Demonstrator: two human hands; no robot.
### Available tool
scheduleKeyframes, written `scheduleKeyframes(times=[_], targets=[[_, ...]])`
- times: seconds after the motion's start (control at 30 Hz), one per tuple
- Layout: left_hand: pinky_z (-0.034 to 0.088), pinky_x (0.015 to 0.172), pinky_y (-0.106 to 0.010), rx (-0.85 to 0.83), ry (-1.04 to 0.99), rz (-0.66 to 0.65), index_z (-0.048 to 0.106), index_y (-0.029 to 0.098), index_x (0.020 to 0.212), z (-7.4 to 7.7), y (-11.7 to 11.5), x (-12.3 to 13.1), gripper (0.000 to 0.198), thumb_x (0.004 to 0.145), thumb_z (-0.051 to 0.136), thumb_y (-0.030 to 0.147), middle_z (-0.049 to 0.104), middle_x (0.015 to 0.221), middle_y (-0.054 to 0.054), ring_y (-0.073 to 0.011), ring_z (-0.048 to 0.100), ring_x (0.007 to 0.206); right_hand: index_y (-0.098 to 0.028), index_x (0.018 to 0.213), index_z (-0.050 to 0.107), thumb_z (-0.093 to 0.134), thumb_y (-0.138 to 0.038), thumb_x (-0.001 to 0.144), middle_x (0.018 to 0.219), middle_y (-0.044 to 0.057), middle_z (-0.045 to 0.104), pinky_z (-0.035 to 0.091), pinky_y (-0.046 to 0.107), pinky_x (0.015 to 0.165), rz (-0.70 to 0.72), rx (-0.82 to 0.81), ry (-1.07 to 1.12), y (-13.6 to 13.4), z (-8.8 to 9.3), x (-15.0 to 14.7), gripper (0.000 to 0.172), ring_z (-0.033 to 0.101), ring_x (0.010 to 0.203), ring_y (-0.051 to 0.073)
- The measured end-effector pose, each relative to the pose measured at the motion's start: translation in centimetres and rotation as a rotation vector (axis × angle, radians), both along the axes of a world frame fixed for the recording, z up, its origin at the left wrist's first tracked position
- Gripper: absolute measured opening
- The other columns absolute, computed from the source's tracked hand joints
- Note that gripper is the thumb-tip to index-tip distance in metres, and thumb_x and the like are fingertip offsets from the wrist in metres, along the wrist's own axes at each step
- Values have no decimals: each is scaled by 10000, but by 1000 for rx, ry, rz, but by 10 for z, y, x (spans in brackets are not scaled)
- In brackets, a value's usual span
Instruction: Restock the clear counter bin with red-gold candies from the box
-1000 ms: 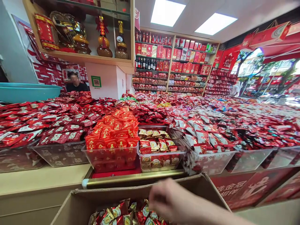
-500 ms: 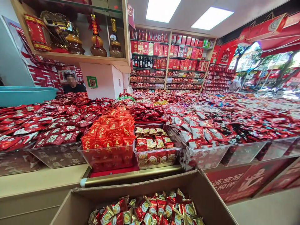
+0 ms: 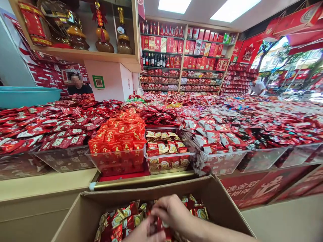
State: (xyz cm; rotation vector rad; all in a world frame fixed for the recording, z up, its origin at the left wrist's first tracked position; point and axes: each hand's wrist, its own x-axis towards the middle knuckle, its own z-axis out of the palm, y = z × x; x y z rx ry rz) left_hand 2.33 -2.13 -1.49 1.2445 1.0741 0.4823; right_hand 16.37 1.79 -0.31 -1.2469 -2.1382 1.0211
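Observation:
A brown cardboard box [image 3: 83,215] stands low in front of me, holding many small red-and-gold wrapped candies [image 3: 117,220] with a round yellow fruit picture. My right hand [image 3: 173,211] is over the candies in the middle of the box, its fingers curled down and closed; what lies in them is hidden. Just below and left of it, my left hand [image 3: 148,232] is partly cut off by the lower edge and slightly blurred, with thumb and fingers apart among the candies. Behind the box, a clear plastic bin [image 3: 169,161] holds the same kind of wrapped candies, printed DURIAN.
Bright red packets [image 3: 123,134] fill the bin to the left, and red-and-white packets [image 3: 214,134] the one to the right. A gold rail [image 3: 143,181] runs along the counter edge. A blue basin [image 3: 27,96] and a person [image 3: 77,85] are at the back left.
Both my hands have come into view from below and reached into the cardboard box, covering its middle candies. The view has tilted slightly downward.

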Motion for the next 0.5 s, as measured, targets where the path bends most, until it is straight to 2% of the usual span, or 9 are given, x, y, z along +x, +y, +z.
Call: scheduleKeyframes(times=[0.07, 0.13, 0.27, 0.37, 0.43, 0.5], targets=[[439, 564, -242, -93, -204, 76, 416, 196, 1061, 4, -2, 8, 433, 701, 567, 384, 615, 932, -34, -142, 621, 690, -183, 747, 647, 461, -327, 740, 692, 25, 642, 398, 203, 588, -91, 46, 127, 2, 15, 4, 235, 553, 622, 122], [413, 545, -219, -161, -315, 128, 464, 163, 965, 13, -5, 14, 351, 695, 581, 355, 645, 820, -28, -135, 627, 641, -159, 727, 620, 469, -348, 739, 660, 18, 613, 389, 199, 576, -131, 27, 245, 4, 22, 9, 242, 517, 604, 109], [405, 554, -220, -164, -304, 109, 523, 135, 866, 27, -7, 15, 244, 711, 568, 318, 655, 733, -22, -149, 631, 648, -130, 658, 563, 489, -384, 727, 562, -8, 537, 356, 187, 491, -149, -200, 423, 6, 22, 14, 273, 439, 511, 78], [413, 550, -237, -102, -229, 125, 550, 140, 851, 24, -5, 8, 236, 710, 564, 328, 646, 726, -13, -168, 632, 657, -126, 713, 577, 499, -416, 717, 607, 1, 561, 360, 194, 496, -79, -285, 448, 6, 20, 16, 300, 454, 524, 79], [411, 536, -238, -79, -221, 181, 553, 149, 880, 19, -2, 3, 258, 703, 570, 337, 642, 752, -15, -169, 631, 646, -135, 762, 601, 529, -415, 696, 674, 19, 598, 386, 210, 536, -43, -237, 405, 6, 20, 19, 297, 493, 578, 98], [408, 542, -239, -165, -297, 259, 517, 181, 966, 19, 1, -2, 315, 716, 547, 370, 643, 805, -25, -170, 633, 656, -155, 786, 618, 542, -384, 699, 736, 36, 622, 411, 234, 601, -25, -84, 358, 5, 23, 21, 256, 529, 649, 120]])
